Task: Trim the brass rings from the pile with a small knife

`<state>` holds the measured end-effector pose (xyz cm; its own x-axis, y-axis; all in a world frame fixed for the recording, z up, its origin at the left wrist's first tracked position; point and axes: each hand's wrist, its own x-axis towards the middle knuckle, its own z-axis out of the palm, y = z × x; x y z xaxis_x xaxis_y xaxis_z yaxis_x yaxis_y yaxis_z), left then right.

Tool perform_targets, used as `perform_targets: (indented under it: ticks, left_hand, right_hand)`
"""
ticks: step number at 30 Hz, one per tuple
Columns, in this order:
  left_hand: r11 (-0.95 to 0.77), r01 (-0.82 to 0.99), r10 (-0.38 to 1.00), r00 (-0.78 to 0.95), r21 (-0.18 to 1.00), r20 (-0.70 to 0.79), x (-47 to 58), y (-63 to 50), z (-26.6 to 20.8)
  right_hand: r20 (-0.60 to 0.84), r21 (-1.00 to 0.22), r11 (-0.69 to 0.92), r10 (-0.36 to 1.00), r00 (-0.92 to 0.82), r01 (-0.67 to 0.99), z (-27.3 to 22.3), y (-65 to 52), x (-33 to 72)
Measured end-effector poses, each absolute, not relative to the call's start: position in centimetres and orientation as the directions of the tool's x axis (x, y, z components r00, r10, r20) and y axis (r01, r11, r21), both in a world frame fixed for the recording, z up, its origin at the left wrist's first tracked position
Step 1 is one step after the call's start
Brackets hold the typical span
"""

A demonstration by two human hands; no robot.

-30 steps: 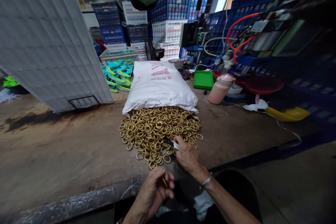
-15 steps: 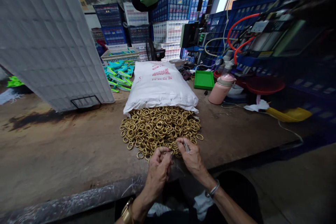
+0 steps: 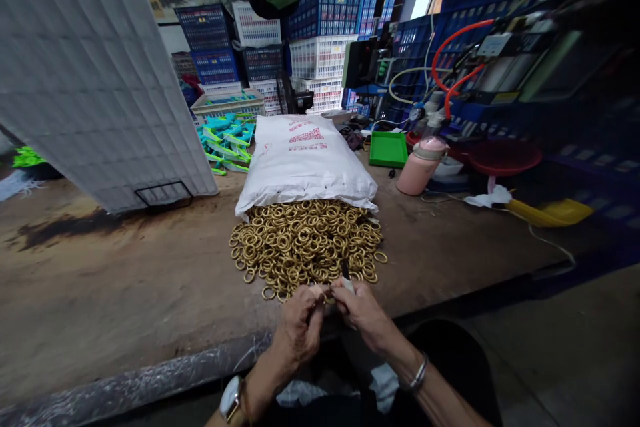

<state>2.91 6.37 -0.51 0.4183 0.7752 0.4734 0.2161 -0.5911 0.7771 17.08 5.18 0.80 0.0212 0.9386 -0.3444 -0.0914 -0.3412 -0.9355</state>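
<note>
A heap of gold-coloured rings (image 3: 305,240) spills from the mouth of a white woven sack (image 3: 310,173) lying on the table. At the heap's near edge, my left hand (image 3: 300,323) is closed, its fingertips pinching what looks like one such ring, mostly hidden by the fingers. My right hand (image 3: 367,313) is wrapped round a slim knife-like tool (image 3: 347,283), pale along the body with a dark end that points up and away. Both hands' fingertips meet just above the table's front edge.
A tall pale ribbed panel (image 3: 100,80) stands at left. Behind the sack are turquoise and green plastic pieces (image 3: 227,140) and stacked crates (image 3: 325,57). On the right are a green tray (image 3: 389,149), a pink bottle (image 3: 421,167), a yellow scoop (image 3: 550,212) and a machine with red hoses (image 3: 450,57).
My right hand has moved down and left to meet the left hand. The tool now sticks up further from its grip. My left wrist has turned, showing the watch face.
</note>
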Motion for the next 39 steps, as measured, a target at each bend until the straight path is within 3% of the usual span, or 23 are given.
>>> perform_targets:
  ticks: [3, 6, 10, 14, 18, 22, 28, 31, 39]
  left_hand:
    - [-0.707, 0.221, 0.683, 0.459, 0.671, 0.569, 2.4, 6.8, -1.1]
    - [-0.685, 0.235, 0.711, 0.420, 0.689, 0.564, 2.3, 6.9, -1.3]
    - [-0.416, 0.278, 0.888, 0.328, 0.866, 0.322, 2.6, 6.3, -0.4]
    - [-0.119, 0.132, 0.956, 0.283, 0.984, 0.078, 3.1, 5.4, 0.7]
    - [0.184, -0.064, 0.925, 0.348, 0.981, -0.151, 3.3, 4.9, 1.2]
    - [0.369, -0.122, 0.859, 0.423, 0.921, -0.288, 3.2, 4.7, 1.1]
    - [0.394, -0.190, 0.855, 0.434, 0.899, -0.283, 3.3, 4.4, 1.1]
    - [0.402, -0.177, 0.865, 0.393, 0.898, -0.310, 3.2, 4.3, 1.3]
    - [0.297, -0.204, 0.906, 0.370, 0.933, -0.207, 2.9, 4.4, 0.4]
  right_hand:
    - [-0.422, -0.899, -0.425, 0.905, -0.054, -0.104, 0.9, 4.9, 16.9]
    - [-0.382, -0.924, -0.382, 0.923, -0.045, -0.004, 0.7, 4.6, 16.6]
    - [-0.249, -0.957, -0.249, 0.968, 0.024, 0.147, 0.3, 4.4, 16.4]
    - [-0.138, -0.960, -0.147, 0.989, 0.053, 0.237, 0.5, 4.5, 16.3]
    - [-0.103, -0.939, -0.123, 0.991, 0.079, 0.321, 0.4, 4.8, 16.1]
    - [-0.073, -0.911, -0.098, 0.994, 0.076, 0.402, 0.1, 4.7, 16.0]
    - [-0.066, -0.936, -0.075, 0.997, 0.036, 0.344, 0.3, 4.7, 16.1]
    - [-0.039, -0.907, -0.064, 0.997, 0.069, 0.416, 0.5, 4.5, 16.4]
    - [-0.025, -0.602, 0.078, 0.993, -0.116, 0.795, -0.4, 3.2, 16.2]
